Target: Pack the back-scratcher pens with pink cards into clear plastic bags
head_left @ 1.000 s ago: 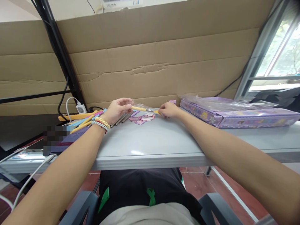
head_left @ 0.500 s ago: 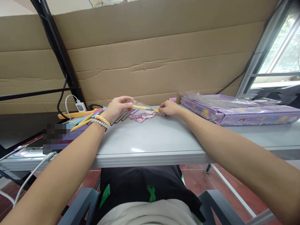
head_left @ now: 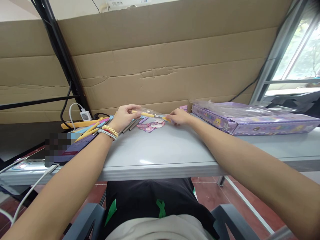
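My left hand [head_left: 126,117] is closed on the left end of a slim yellow pen [head_left: 147,114] and a clear plastic sleeve [head_left: 153,111] around it. The pen lies nearly level, just above the table. At the pen's other end, my right hand [head_left: 179,116] pinches a small yellow piece, partly covered by the fingers. Whether that piece is joined to the pen, I cannot tell. Below the pen are pink printed pieces of card or wrapper [head_left: 150,127]. Several silver tubes [head_left: 131,124] and a lilac pen [head_left: 143,120] lie beside my left hand.
A purple printed box [head_left: 271,125] topped with clear plastic [head_left: 232,108] stands to the right. Yellow and blue pens [head_left: 88,132] lie at left near a white charger [head_left: 85,115]. Behind the white table [head_left: 160,150] rises a cardboard sheet [head_left: 160,73].
My right hand has shifted slightly left. More of the yellow pen shows beside my left fingers, and both hands keep their grip.
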The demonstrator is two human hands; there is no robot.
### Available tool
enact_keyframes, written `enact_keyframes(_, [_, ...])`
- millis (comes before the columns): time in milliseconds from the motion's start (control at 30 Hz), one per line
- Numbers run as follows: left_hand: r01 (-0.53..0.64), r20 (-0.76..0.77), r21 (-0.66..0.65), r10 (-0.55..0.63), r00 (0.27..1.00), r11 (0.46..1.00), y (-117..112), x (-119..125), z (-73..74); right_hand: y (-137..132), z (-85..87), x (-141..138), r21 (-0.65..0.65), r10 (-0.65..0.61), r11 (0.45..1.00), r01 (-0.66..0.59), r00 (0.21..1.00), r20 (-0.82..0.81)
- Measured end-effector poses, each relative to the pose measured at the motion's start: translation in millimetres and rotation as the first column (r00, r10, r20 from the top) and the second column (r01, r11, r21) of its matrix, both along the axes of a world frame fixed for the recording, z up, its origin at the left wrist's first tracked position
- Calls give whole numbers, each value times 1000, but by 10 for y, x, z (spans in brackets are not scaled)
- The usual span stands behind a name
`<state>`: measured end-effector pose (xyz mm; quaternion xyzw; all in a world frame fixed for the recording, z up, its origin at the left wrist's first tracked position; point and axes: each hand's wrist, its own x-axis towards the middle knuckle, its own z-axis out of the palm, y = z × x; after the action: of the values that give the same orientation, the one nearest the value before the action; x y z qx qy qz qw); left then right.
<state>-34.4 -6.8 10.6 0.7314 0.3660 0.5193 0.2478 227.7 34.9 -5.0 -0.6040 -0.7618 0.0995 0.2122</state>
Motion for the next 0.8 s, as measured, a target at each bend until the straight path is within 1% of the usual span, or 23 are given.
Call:
enact_keyframes(33, [-65, -56, 52, 68, 996, 997, 8, -7, -5, -2, 2, 2, 8, 1, 1000, -1, 1000, -2])
enact_keyframes(100, [-169, -134, 167, 192, 972, 971, 16, -14, -12, -5, 7, 6, 37, 10, 999, -9, 1000, -13])
enact_keyframes(133, [-201, -146, 216, 235, 961, 956, 15, -13, -14, -7, 11, 8, 55, 17, 998, -16, 1000, -18])
enact_keyframes(200, [-221, -116, 277, 261, 958, 935, 6, -4, -12, -15, 18, 6, 89, 27, 996, -25, 999, -25])
enact_keyframes(300, [-207, -4, 304, 219, 976, 930, -10, 13, -4, -28, 22, -8, 101, 39, 994, -36, 999, -33])
enact_keyframes(400, [-200, 47, 299, 195, 980, 933, -11, 16, -4, -37, 15, -23, 82, 57, 995, -52, 997, -56])
enact_keyframes(467, [-194, 23, 293, 196, 980, 936, -7, 9, -10, -40, 8, -24, 62, 70, 996, -65, 995, -74])
enact_keyframes(533, [-184, -37, 294, 204, 978, 938, -7, 3, -20, -40, 2, -16, 45, 84, 996, -80, 993, -85])
enact_keyframes(600, [-156, -82, 281, 186, 979, 947, -11, 3, -31, -37, -1, -4, 48, 93, 995, -89, 992, -80])
enact_keyframes(700, [-100, -63, 216, 116, 991, 971, -24, 23, -45, -28, -2, 10, 106, 84, 991, -78, 995, -53])
enact_keyframes(800, [-52, 31, 161, 48, 998, 986, -39, 62, -46, -20, -3, 2, 186, 73, 980, -62, 996, -53])
